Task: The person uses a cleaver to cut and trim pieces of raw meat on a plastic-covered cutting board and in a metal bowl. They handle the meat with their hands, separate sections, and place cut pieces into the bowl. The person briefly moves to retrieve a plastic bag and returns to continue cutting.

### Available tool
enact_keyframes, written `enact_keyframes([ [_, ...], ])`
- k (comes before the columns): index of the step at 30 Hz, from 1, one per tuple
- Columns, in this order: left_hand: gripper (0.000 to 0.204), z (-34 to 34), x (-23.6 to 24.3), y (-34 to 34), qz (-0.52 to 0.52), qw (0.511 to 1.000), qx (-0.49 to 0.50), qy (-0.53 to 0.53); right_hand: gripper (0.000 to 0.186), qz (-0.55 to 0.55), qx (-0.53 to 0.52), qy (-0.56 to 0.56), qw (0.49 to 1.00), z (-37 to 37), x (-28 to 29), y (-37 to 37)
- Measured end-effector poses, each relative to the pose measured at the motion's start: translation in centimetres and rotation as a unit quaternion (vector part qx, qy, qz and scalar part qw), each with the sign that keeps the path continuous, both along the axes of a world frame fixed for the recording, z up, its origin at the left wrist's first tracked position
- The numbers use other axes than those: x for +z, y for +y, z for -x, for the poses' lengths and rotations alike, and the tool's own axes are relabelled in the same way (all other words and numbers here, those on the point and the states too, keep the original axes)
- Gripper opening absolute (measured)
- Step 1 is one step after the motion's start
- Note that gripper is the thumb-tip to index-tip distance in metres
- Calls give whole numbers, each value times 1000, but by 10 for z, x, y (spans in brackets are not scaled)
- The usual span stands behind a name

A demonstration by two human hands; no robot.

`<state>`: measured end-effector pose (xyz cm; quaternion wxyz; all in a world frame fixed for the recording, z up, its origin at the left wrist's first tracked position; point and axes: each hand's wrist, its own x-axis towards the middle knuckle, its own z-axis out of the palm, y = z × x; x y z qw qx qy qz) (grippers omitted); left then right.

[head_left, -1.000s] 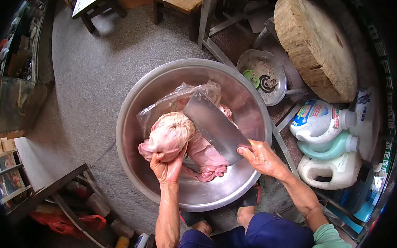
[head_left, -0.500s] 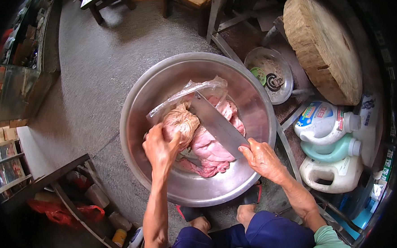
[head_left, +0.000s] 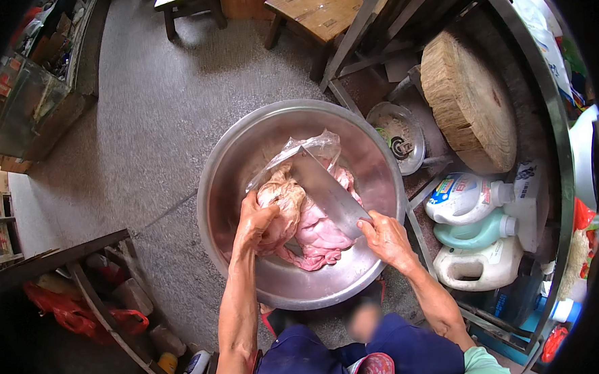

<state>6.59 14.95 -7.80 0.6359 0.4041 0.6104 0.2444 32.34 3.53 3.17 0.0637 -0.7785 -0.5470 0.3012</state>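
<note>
A large steel basin (head_left: pixel 229 143) holds pink meat (head_left: pixel 319 233), a paler, wrinkled tan piece (head_left: pixel 283 198) and a crumpled clear plastic bag (head_left: pixel 268 172). My left hand (head_left: pixel 255 226) is closed on the tan piece at the basin's left, thumb on top and fingertips partly hidden. My right hand (head_left: pixel 383 240) grips the handle end of a broad cleaver (head_left: pixel 337 202). Its blade lies diagonally over the meat, its far end against the bag and beside the tan piece.
A thick round wooden block (head_left: pixel 468 100), a steel dish with small items (head_left: pixel 408 124) and stacked plastic jugs (head_left: pixel 472 195) sit on a metal rack at right. Wooden stools (head_left: pixel 314 10) stand behind. A glass cabinet (head_left: pixel 27 99) is at left, a low rack (head_left: pixel 96 252) lower left.
My left hand has moved from beneath the tan piece to its left side, the piece now turned and lower in the basin. The cleaver shifted slightly. The view shows more of the right rack.
</note>
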Motion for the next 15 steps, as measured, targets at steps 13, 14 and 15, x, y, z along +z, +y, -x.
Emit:
enact_keyframes([
  [13,52,18,-15,-1,110,960,53,-252,31,-8,164,-37,986,-1,40,12],
  [14,52,18,-20,-3,100,961,55,-253,31,-21,175,-34,984,-7,34,15],
  [15,52,21,-24,-5,112,965,51,-232,31,-24,174,-36,984,-8,29,17],
])
